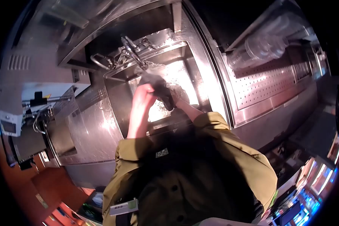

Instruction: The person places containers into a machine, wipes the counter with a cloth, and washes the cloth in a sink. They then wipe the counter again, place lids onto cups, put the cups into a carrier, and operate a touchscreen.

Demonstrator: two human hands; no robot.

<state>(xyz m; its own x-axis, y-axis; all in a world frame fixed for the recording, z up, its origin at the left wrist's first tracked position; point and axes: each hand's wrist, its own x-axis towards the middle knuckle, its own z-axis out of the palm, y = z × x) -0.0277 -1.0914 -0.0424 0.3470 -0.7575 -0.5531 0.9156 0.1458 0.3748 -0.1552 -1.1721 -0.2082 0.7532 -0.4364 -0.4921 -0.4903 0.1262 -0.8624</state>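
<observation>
Over the steel sink basin (197, 101), my left hand (144, 92) is closed on a dark, cloth-like thing (160, 84), whose exact kind I cannot make out. My right hand (174, 99) is at its lower right side, also gripping it, with most of the fingers hidden behind the dark material. The spout of the metal faucet (133, 52) points down just above the dark thing. Water glistens and ripples in the basin under both hands.
To the left is a wet steel counter (90, 120). A perforated steel drain panel (263, 83) lies on the right, with stacked clear containers (265, 49) above it. A grey machine (37, 71) stands at the far left.
</observation>
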